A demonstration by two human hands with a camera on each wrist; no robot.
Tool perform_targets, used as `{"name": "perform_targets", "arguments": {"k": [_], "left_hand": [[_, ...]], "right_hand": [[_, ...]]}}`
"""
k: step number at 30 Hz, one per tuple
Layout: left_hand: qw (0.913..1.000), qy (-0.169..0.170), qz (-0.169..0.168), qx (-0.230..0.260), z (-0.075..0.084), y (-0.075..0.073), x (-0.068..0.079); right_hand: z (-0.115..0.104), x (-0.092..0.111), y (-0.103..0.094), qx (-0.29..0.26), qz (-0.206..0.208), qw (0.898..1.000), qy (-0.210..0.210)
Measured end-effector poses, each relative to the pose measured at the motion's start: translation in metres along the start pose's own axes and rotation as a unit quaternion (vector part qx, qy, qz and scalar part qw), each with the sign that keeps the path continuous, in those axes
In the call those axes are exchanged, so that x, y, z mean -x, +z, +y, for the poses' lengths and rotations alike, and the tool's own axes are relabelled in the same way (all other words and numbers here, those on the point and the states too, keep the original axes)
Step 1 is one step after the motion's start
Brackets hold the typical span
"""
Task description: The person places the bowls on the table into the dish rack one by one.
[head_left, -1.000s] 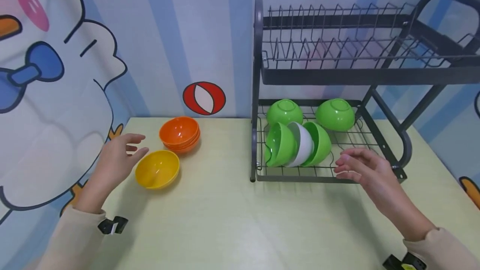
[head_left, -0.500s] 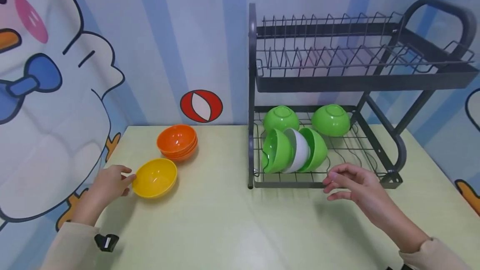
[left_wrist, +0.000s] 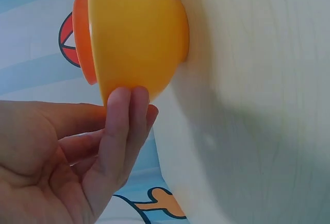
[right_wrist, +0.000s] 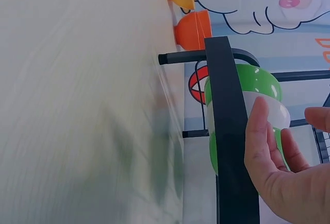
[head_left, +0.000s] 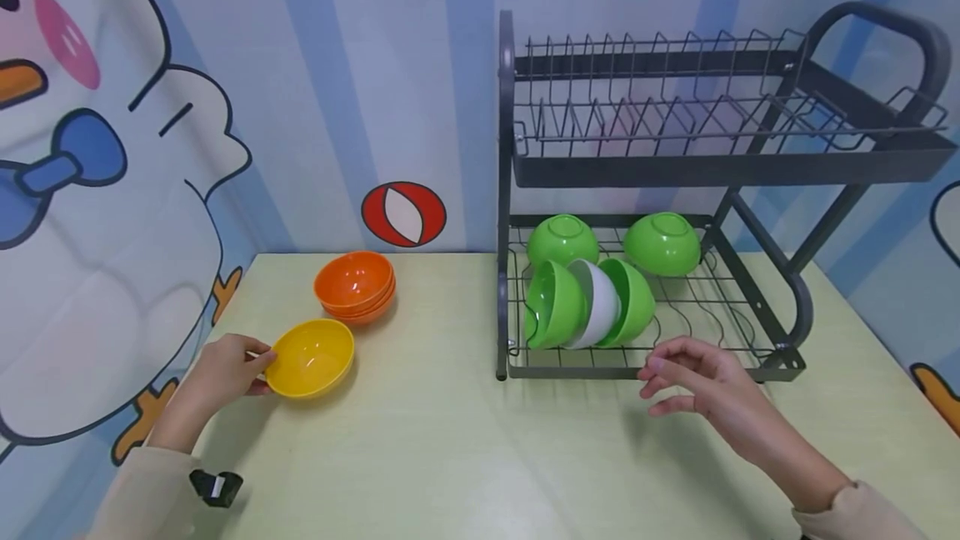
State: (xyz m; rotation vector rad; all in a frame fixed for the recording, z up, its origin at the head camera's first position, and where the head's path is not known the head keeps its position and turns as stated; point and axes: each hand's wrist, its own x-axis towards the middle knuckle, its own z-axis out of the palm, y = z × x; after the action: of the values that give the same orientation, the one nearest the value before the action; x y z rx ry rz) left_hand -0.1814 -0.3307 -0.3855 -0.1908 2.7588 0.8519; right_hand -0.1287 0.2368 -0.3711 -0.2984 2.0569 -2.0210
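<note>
A yellow bowl [head_left: 311, 361] stands upright near the left side of the table. My left hand [head_left: 228, 369] pinches its left rim; in the left wrist view, fingertips [left_wrist: 124, 98] press against the bowl's outer wall. Just behind it is a stack of orange bowls [head_left: 356, 286]. My right hand [head_left: 705, 382] hangs in front of the dish rack [head_left: 577, 372], fingers loosely bent and nothing held. On the rack's lower tier, two green bowls lean on edge with a white bowl [head_left: 597, 307] between them. Behind these, two more green bowls [head_left: 663, 244] lie upside down.
The rack's upper tier [head_left: 720, 169] overhangs the lower one, with wire dividers and curved side handles. A patterned wall [head_left: 420, 65] closes off the back and left. Pale tabletop [head_left: 450, 457] extends between my hands.
My left hand has come down to the left rim of the yellow bowl and taken hold of it. The right hand has lowered slightly, and the head view has tilted a little upward.
</note>
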Motion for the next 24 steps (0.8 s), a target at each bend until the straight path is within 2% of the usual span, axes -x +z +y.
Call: {"name": "perform_targets", "arguments": {"k": [18,24], "left_hand": [[0.9999,0.009,0.003,0.004,-0.0023,0.0003,0.0016],[0.9998,0.016,0.006,0.001,0.0014,-0.0032,0.0049]], "right_hand": [[0.0046,0.0026,-0.0013,0.005,0.002,1.000,0.018],[0.0035,0.0029,0.0010,0.005,0.004,1.000,0.018]]}}
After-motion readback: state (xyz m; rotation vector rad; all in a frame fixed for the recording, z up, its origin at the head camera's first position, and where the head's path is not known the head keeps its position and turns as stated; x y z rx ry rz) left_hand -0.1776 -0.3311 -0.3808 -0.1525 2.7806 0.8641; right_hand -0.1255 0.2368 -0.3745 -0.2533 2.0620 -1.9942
